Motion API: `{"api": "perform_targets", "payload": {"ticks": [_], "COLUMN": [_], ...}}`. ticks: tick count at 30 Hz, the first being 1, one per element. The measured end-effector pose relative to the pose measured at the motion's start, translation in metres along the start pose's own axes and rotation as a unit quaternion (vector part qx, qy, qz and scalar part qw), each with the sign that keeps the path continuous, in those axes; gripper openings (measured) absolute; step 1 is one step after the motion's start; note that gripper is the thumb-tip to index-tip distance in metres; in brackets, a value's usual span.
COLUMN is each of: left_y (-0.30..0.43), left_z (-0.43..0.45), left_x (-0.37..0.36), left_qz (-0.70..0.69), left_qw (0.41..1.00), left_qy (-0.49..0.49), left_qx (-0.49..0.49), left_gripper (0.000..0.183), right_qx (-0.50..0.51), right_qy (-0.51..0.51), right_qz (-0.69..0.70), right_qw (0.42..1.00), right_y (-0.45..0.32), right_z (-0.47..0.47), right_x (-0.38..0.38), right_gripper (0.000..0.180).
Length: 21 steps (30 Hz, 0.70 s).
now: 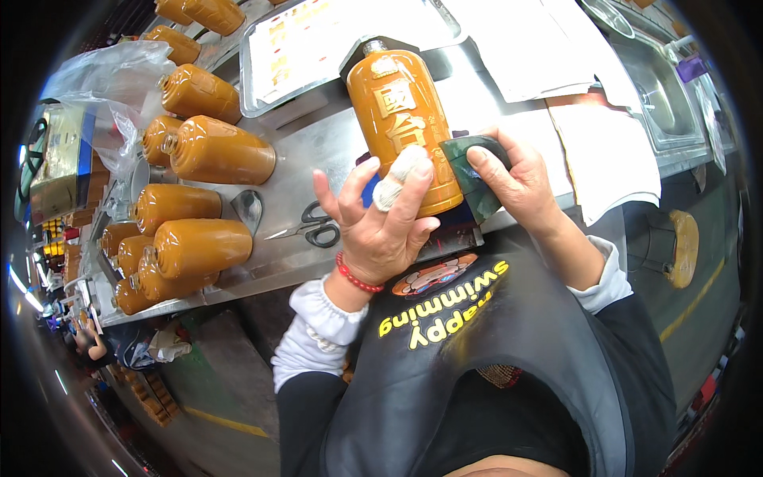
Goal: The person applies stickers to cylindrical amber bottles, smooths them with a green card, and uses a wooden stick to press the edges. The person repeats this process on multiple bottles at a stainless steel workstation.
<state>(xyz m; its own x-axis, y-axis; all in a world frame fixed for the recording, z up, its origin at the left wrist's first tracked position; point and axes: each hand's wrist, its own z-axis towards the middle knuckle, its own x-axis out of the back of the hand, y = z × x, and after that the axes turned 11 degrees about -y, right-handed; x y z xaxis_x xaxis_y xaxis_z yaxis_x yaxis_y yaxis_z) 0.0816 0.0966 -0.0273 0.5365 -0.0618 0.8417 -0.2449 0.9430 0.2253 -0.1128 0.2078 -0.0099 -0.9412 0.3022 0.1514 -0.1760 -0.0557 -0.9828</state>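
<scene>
An amber-orange glass bottle [396, 113] with raised gold characters lies in front of me, its clear neck pointing away. A dark cradle [411, 47] shows behind its neck. My left hand [378, 229] has its fingers spread over the bottle's lower face; whether the fingertips touch the glass I cannot tell. White wrappings [388, 194] cover two of these fingers, and red beads circle the wrist. Pinched between thumb and fingers of my right hand [515, 173] is a dark green flexible scraper-like pad [474, 173], close against the bottle's lower right side.
Several similar bottles without gold characters [223, 149] stand on the metal bench [292, 173] at left. Scissors [319, 226] lie near my left hand. A tray [247, 89] with printed sheets is behind. White cloths or papers [614, 155] and a sink [667, 107] are at right, a stool [682, 247] below.
</scene>
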Motion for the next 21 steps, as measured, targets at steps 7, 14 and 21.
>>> {"api": "perform_targets", "payload": {"ticks": [7,14,21], "left_y": [0.007,0.0,-0.007], "left_z": [-0.022,-0.012,-0.017], "left_x": [-0.002,0.0,-0.012], "left_qz": [0.011,-0.026,-0.101], "left_qw": [1.0,0.996,0.994], "left_qy": [0.013,0.036,0.05], "left_qx": [-0.024,-0.071,0.013], "left_gripper": [0.037,0.036,0.058], "right_qx": [-0.019,0.001,0.019], "right_qy": [0.0,-0.008,-0.025], "right_qz": [0.01,-0.026,-0.034], "right_qw": [1.0,1.0,0.999], "right_y": [0.002,0.002,-0.008], "right_z": [-0.001,0.0,0.004], "right_x": [0.0,0.0,0.007], "right_gripper": [0.023,0.019,0.018]}}
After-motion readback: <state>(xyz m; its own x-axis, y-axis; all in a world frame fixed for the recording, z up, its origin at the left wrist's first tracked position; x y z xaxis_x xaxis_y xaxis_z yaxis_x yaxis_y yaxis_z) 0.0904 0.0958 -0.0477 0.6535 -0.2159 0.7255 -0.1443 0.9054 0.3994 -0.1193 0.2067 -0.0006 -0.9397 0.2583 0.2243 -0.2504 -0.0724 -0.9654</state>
